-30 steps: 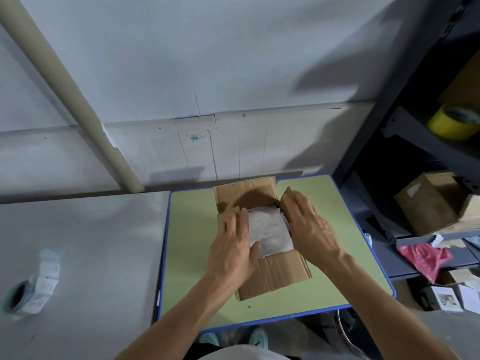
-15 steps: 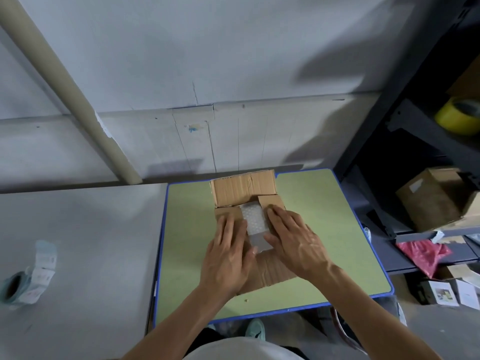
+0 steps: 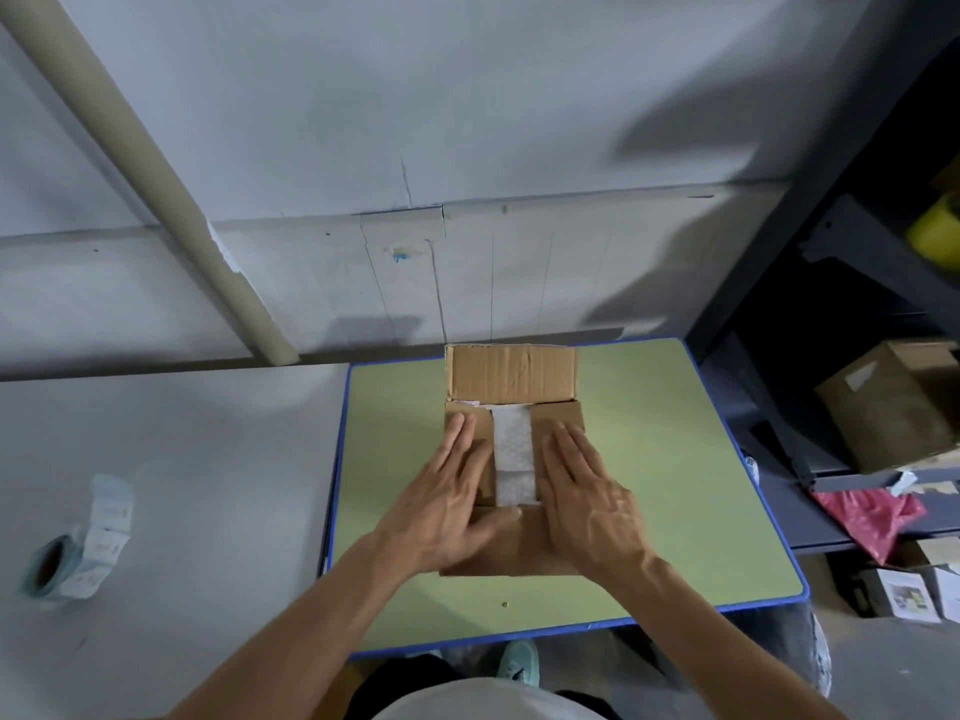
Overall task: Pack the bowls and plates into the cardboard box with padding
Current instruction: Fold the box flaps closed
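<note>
A small cardboard box point(image 3: 511, 376) sits in the middle of the green table point(image 3: 649, 459). Its far flap stands up and its near flap lies open toward me. My left hand point(image 3: 447, 501) presses the left side flap down with flat fingers. My right hand point(image 3: 587, 496) does the same on the right side flap. Between the two flaps a strip of white bubble wrap padding point(image 3: 513, 452) shows. No bowls or plates are visible; whatever lies under the padding is hidden.
A roll of labels point(image 3: 78, 543) lies on the grey floor at the left. A dark metal shelf point(image 3: 831, 283) at the right holds a cardboard box point(image 3: 893, 402), a yellow tape roll point(image 3: 940, 231) and a red bag point(image 3: 872, 517). A beige pole point(image 3: 156, 184) leans against the wall.
Both hands folded the side flaps inward and now lie flat on them, narrowing the visible padding to a strip. The view has also shifted so the box looks squarer.
</note>
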Tool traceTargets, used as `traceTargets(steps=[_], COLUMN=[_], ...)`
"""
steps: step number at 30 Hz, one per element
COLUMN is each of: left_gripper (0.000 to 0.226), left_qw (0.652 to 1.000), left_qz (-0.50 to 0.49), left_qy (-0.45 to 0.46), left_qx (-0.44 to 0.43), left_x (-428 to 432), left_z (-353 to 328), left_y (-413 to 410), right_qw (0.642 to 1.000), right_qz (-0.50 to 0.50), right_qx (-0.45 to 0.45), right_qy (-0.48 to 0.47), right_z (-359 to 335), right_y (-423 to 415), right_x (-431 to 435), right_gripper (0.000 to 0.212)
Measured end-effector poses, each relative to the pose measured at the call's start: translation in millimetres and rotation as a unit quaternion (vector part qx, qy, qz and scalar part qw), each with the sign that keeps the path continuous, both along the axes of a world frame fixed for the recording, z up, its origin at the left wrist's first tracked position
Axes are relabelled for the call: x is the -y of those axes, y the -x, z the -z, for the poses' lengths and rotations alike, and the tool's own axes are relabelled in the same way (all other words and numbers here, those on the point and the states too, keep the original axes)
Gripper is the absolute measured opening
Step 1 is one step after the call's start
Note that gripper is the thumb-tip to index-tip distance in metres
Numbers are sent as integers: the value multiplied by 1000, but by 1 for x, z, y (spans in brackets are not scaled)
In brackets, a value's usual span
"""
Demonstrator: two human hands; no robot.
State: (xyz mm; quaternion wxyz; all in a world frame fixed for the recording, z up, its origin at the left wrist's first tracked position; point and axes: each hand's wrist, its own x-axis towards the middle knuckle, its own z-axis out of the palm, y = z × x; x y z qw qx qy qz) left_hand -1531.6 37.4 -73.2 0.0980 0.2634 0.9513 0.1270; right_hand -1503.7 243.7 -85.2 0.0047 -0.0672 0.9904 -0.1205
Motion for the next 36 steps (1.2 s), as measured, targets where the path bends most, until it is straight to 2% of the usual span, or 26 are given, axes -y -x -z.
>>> traceTargets(steps=[3, 6, 11, 15, 19, 22, 26, 29, 31, 36], left_gripper=[64, 42, 64, 79, 72, 57, 71, 60, 52, 32], left_qw=[996, 992, 990, 990, 988, 986, 991, 986, 983, 981], left_qz=[37, 65, 124, 125, 111, 106, 45, -9, -36, -49], left_qy=[-72, -104, -56, -37, -88, -95, -116, -163, -176, -155], left_qx=[23, -2, -36, -53, -61, -92, -46, -38, -48, -104], left_x=[20, 44, 70, 69, 64, 62, 52, 47, 43, 27], left_z=[1, 0, 2, 14, 15, 11, 0, -6, -7, -9], left_y=[14, 20, 9, 4, 5, 2, 3, 9, 13, 26], right_qw=[999, 997, 994, 990, 990, 990, 989, 975, 967, 979], right_qz=[-16, -62, -100, -140, -139, -135, -63, 27, 59, 91], right_qx=[21, 14, 29, 13, -2, -2, 15, 61, 44, -15], right_qy=[33, 54, 18, -5, 18, 46, 131, 211, 243, 183], right_z=[1, -10, -31, -23, -16, -15, -27, -35, -35, -21], right_y=[-1, 0, 0, -8, -10, -11, -11, -8, -5, 5], right_x=[-7, -27, -40, -45, -51, -54, -48, -43, -38, -25], right_gripper=[63, 54, 76, 77, 78, 67, 55, 49, 41, 34])
